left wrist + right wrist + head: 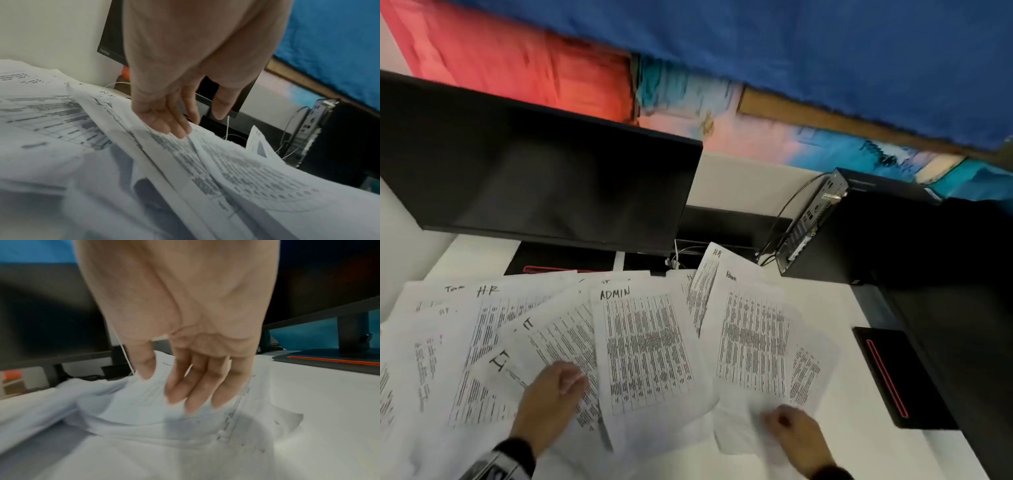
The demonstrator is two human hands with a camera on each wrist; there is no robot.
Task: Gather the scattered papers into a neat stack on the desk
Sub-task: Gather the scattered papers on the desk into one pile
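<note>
Many white printed paper sheets (643, 342) fanned lower centre | left hand (551, 394) flat, pinning them to gather | right hand (794, 435) grip unclear

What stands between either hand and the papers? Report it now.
Nothing visible does. The left hand touches the papers directly with straight fingers, and the right hand is down at the near edge of the Admin sheet, with no other object in between.

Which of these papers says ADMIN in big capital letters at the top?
The middle sheet, just right of the left hand. Its ADMIN is big, all capitals; the sheet further right says Admin in small mixed letters.
</note>
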